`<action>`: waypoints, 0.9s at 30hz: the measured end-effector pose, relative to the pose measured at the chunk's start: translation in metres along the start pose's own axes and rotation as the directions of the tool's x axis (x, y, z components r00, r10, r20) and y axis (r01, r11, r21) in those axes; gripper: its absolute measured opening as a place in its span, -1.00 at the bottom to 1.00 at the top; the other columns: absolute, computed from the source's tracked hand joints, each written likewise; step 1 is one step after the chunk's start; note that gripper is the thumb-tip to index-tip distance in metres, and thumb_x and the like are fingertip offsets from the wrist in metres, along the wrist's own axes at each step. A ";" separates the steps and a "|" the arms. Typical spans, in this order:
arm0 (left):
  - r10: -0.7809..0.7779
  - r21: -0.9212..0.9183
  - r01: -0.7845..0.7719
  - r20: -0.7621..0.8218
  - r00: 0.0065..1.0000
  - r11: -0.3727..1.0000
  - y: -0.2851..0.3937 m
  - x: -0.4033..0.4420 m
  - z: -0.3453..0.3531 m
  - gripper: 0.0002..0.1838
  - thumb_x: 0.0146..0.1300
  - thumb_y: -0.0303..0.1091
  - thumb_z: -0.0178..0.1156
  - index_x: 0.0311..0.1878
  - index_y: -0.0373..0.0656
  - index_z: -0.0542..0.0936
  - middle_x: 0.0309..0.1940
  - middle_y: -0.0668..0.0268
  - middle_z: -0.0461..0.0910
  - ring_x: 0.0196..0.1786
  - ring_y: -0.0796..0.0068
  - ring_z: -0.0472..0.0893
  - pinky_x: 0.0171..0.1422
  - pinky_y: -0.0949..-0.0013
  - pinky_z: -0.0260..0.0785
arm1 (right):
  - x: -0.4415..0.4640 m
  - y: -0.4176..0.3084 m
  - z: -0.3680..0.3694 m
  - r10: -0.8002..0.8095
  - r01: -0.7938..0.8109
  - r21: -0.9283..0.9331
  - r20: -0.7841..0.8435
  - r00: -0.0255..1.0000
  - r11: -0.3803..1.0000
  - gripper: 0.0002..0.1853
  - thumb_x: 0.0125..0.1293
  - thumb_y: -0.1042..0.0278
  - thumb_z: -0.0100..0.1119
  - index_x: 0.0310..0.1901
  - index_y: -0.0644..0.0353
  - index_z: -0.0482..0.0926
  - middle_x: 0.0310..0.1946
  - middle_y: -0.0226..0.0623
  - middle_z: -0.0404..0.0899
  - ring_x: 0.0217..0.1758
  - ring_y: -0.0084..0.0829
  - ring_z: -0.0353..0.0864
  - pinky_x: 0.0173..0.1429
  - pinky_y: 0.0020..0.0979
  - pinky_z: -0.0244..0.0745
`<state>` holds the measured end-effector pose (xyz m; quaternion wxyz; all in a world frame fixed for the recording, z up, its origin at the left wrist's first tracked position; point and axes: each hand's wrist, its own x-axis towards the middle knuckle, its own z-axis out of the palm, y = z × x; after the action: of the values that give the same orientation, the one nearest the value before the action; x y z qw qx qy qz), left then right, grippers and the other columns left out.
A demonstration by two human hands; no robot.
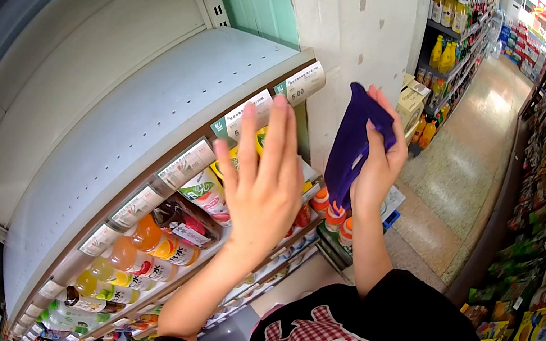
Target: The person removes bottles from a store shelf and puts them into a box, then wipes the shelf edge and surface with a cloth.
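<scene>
My left hand point(264, 179) is raised with its fingers spread, in front of the price labels point(185, 163) on the edge of a bare white shelf board point(132, 115). Nothing shows in it. To its right, my right hand point(380, 162) grips a folded dark purple cloth point(358, 141) between thumb and fingers, beside the cream-coloured pillar. Below the board, bottles of orange drink point(167, 242), a dark bottle point(187, 221) and a white carton-like pack point(206, 195) stand on the lower shelf.
A white pillar point(363, 16) adjoins the shelf's right end. Farther right, stocked drink shelves point(449, 8) line a tiled aisle point(461, 181). Packaged goods point(545, 225) fill a rack along the right side. Orange-capped containers point(336, 216) stand low beneath my right hand.
</scene>
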<state>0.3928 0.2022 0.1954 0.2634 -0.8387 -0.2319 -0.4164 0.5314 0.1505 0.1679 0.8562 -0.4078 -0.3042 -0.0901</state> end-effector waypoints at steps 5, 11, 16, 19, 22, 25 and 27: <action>-0.028 -0.047 0.033 0.105 0.994 0.998 0.013 0.010 0.001 -0.21 -0.01 -0.29 0.32 0.38 -0.20 0.37 0.48 0.23 0.15 0.51 0.07 0.13 0.48 -0.17 -0.04 | 0.028 -0.011 0.021 -0.102 0.101 0.111 0.000 0.995 0.989 -0.60 0.30 0.71 -0.13 0.16 0.42 0.46 0.22 -0.06 0.49 0.28 -0.30 0.47 0.42 -0.31 0.26; -0.101 -0.022 0.104 0.109 0.989 0.994 0.014 0.004 0.009 -0.16 0.00 -0.26 0.32 0.42 -0.19 0.31 0.50 0.19 0.11 0.54 0.04 0.07 0.46 -0.20 -0.03 | 0.036 -0.015 0.037 -0.178 0.176 0.128 0.005 0.984 0.976 -0.58 0.26 0.74 -0.16 0.15 0.42 0.46 0.23 -0.03 0.48 0.31 -0.28 0.45 0.44 -0.29 0.25; -0.105 -0.005 0.107 0.143 0.984 0.994 0.014 0.004 0.006 -0.15 0.00 -0.23 0.31 0.42 -0.23 0.30 0.49 0.20 0.13 0.54 0.09 0.08 0.49 -0.17 -0.09 | 0.029 -0.009 0.038 -0.215 0.213 0.032 0.068 0.974 0.977 -0.55 0.24 0.79 -0.20 0.17 0.44 0.45 0.25 -0.02 0.45 0.33 -0.22 0.44 0.43 -0.28 0.28; -0.097 -0.012 0.100 0.139 0.985 0.995 0.015 0.005 0.005 -0.14 -0.01 -0.22 0.31 0.42 -0.25 0.30 0.49 0.20 0.13 0.54 0.12 0.09 0.49 -0.16 -0.10 | 0.027 -0.009 0.041 -0.202 0.199 0.042 0.083 0.976 0.979 -0.54 0.24 0.80 -0.20 0.17 0.44 0.44 0.24 -0.02 0.45 0.34 -0.22 0.43 0.43 -0.28 0.28; -0.086 0.017 0.085 0.144 0.986 0.996 0.015 0.007 0.004 -0.14 -0.01 -0.21 0.30 0.42 -0.25 0.31 0.49 0.20 0.13 0.54 0.13 0.10 0.50 -0.15 -0.11 | 0.026 -0.007 0.043 -0.253 0.252 0.027 0.097 0.963 0.967 -0.55 0.23 0.78 -0.20 0.16 0.45 0.44 0.25 0.01 0.44 0.32 -0.22 0.44 0.43 -0.26 0.27; -0.094 0.061 0.086 0.144 0.985 0.994 0.017 0.006 0.008 -0.17 0.01 -0.20 0.27 0.41 -0.25 0.32 0.49 0.21 0.14 0.53 0.13 0.10 0.51 -0.14 -0.14 | 0.023 -0.001 0.046 -0.316 0.318 0.008 0.135 0.939 0.948 -0.55 0.24 0.78 -0.20 0.18 0.46 0.41 0.27 0.03 0.42 0.32 -0.22 0.44 0.41 -0.25 0.30; -0.091 0.089 0.079 0.131 0.987 0.993 0.018 0.005 0.012 -0.19 0.03 -0.21 0.24 0.41 -0.24 0.32 0.49 0.21 0.14 0.53 0.12 0.10 0.52 -0.14 -0.16 | 0.020 0.001 0.049 -0.358 0.367 -0.027 0.163 0.919 0.930 -0.55 0.25 0.78 -0.20 0.18 0.46 0.40 0.27 0.04 0.42 0.32 -0.21 0.44 0.40 -0.25 0.31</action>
<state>0.4128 0.1971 0.1887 0.2640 -0.8424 -0.3020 -0.3597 0.5256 0.1901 0.2027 0.7864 -0.3746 -0.4375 -0.2234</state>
